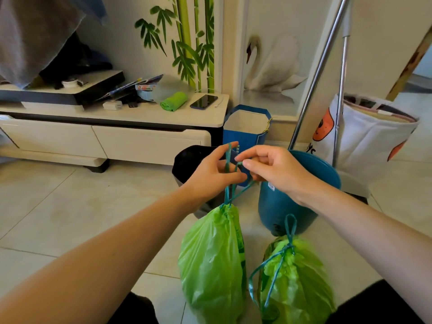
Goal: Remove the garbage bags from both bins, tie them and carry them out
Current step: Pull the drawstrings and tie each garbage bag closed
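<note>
Nearest to you, two green garbage bags: the right bag (297, 279) rests on the floor, seemingly tied already; the left bag (210, 260) hangs from its drawstring (228, 157). Your left hand (210, 174) holds the loops, your right hand (271, 169) pinches one strand. Next, pull the knot tight. The blue bin (301, 195) and black bin (187, 160) stand just behind, close.

You have two green garbage bags out of the bins. The left bag (211, 260) hangs cinched from its teal drawstring (230, 192). The right bag (297, 284) sits on the floor, tied. The black bin (187, 160) and teal bin (301, 197) stand just behind.
</note>
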`<state>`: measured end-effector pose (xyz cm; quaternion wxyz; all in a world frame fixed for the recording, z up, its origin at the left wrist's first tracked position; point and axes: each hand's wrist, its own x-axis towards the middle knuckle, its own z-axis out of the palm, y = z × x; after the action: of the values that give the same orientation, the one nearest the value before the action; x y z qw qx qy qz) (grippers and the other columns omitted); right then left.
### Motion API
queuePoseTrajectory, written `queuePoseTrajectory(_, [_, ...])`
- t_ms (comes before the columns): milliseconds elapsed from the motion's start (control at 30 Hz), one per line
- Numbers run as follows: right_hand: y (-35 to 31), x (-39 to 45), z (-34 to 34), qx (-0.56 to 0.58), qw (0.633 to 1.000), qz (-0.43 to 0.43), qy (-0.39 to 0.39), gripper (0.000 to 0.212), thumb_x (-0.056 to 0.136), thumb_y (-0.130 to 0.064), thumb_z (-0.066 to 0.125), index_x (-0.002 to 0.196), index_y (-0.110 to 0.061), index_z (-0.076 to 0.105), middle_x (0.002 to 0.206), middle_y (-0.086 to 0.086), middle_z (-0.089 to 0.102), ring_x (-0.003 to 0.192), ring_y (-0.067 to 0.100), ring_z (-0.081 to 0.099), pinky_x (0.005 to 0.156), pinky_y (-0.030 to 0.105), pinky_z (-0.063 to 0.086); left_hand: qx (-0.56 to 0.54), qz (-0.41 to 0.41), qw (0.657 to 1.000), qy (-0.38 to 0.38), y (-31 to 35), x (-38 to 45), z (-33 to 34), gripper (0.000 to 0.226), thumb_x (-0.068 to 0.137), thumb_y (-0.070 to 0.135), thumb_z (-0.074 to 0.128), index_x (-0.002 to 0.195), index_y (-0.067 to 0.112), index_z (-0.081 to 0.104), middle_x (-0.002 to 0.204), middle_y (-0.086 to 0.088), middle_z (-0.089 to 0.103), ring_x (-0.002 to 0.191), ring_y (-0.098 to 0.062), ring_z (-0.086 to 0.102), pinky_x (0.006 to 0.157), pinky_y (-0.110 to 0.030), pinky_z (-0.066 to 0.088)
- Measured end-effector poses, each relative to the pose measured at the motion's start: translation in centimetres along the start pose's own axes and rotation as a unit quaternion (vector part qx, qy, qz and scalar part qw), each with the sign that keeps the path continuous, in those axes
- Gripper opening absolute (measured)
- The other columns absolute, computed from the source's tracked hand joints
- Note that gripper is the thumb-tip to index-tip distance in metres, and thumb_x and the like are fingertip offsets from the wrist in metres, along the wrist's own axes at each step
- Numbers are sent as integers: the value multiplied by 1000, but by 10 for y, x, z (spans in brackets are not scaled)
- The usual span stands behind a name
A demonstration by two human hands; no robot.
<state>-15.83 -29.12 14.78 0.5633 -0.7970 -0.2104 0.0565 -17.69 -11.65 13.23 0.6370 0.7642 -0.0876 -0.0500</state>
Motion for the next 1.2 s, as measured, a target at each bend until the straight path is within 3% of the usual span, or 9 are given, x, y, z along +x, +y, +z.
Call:
queuePoseTrajectory(200, [6, -3, -10, -48, 997, 20, 58, 15, 90, -15, 59, 94, -26, 67, 90, 2, 72, 79, 10, 69, 64, 22, 58, 35, -23, 999, 31, 2, 5, 17, 7, 88, 9, 63, 84, 4, 59, 51, -1, 53, 41, -10, 47, 55, -30, 46])
queuePoseTrajectory(333, [34, -10, -25, -171, 973, 152, 19, 11, 90, -17, 57, 88, -14, 67, 75, 0, 65, 71, 18, 62, 70, 32, 54, -28, -68, 995, 63, -4, 9, 16, 30, 88, 10, 60, 60, 15, 50, 42, 7, 42, 39, -8, 38, 53, -29, 45])
queuePoseTrajectory(433, [59, -24, -28, -303, 891, 325, -91, 27, 90, -30, 53, 75, -7, 50, 66, 10, 47, 56, 24, 47, 60, 32, 44, -100, -93, 988, 71, -4, 10, 9, 29, 87, 8, 57, 60, 16, 51, 42, 7, 39, 39, -9, 36, 49, -27, 43])
queuePoseTrajectory(500, [70, -37, -25, -377, 823, 398, -150, 36, 91, -39, 49, 98, -4, 51, 76, 10, 49, 54, 22, 47, 57, 30, 42, -135, -101, 983, 73, -4, 11, 5, 31, 86, 8, 55, 58, 17, 49, 43, 6, 38, 39, -10, 35, 50, -28, 41])
queuePoseTrajectory(600, [77, -46, -20, -264, 851, 438, -116, 47, 88, -34, 55, 123, -6, 41, 79, 11, 54, 61, 19, 47, 56, 28, 37, -159, -108, 979, 68, -2, 10, -2, 24, 86, 10, 53, 63, 16, 49, 46, 4, 39, 41, -12, 34, 52, -30, 40])
queuePoseTrajectory(733, [68, -39, -16, -108, 914, 389, -27, 61, 85, -16, 63, 137, -16, 29, 86, 10, 71, 75, 18, 61, 76, 33, 51, -155, -114, 979, 69, 2, 9, -7, 19, 86, 11, 52, 68, 14, 46, 47, 3, 40, 41, -12, 35, 52, -30, 41])
queuePoseTrajectory(933, [44, -47, -4, 63, 938, 304, -154, 20, 91, -20, 59, 100, -4, 65, 75, 6, 73, 73, 15, 70, 69, 26, 55, -132, -118, 982, 63, 6, 5, -5, 20, 87, 10, 52, 68, 13, 49, 49, 2, 40, 42, -11, 36, 52, -30, 40])
queuePoseTrajectory(1033, [43, -56, 12, -133, 935, 230, -233, 12, 87, -24, 61, 85, -14, 68, 88, 4, 76, 80, 9, 69, 68, 22, 52, -120, -117, 985, 47, 7, 3, -3, 22, 88, 10, 52, 66, 13, 49, 51, 1, 42, 42, -13, 36, 51, -30, 41])
queuePoseTrajectory(1200, [55, -72, 26, -501, 767, 122, -382, 28, 85, -28, 63, 102, -6, 65, 102, 12, 67, 93, 26, 62, 71, 30, 45, -71, -119, 990, 19, 8, 0, 0, 18, 90, 11, 53, 71, 10, 53, 57, -2, 47, 42, -13, 38, 47, -27, 42])
